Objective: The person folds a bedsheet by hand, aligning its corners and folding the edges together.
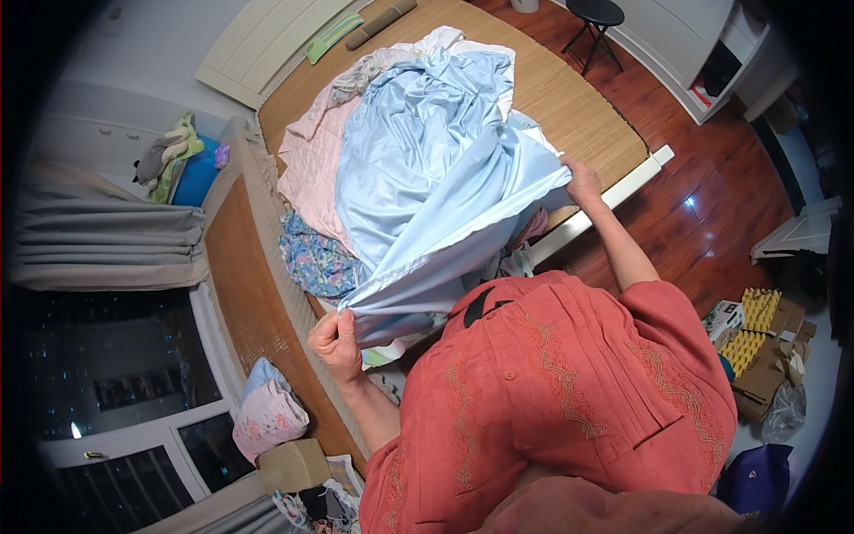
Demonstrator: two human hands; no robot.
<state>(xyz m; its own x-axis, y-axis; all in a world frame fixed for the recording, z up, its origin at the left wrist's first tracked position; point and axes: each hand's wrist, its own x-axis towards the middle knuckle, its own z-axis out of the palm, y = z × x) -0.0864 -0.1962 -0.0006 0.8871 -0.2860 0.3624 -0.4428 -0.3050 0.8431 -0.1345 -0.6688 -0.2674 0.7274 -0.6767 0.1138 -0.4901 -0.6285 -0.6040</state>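
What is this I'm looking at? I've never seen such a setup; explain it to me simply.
There is no machine: these are a person's bare hands. The one picture comes from a wide fisheye camera worn on the head, looking down, so straight edges bend and the corners are black. The red garment at the bottom is the wearer's own clothing. The left hand pinches a light blue cloth, and the right hand grips it too, so an edge stretches between them. The rest lies rumpled on a bed covered by a woven mat. Left of it lie a pink quilted cloth and blue flowered fabric.
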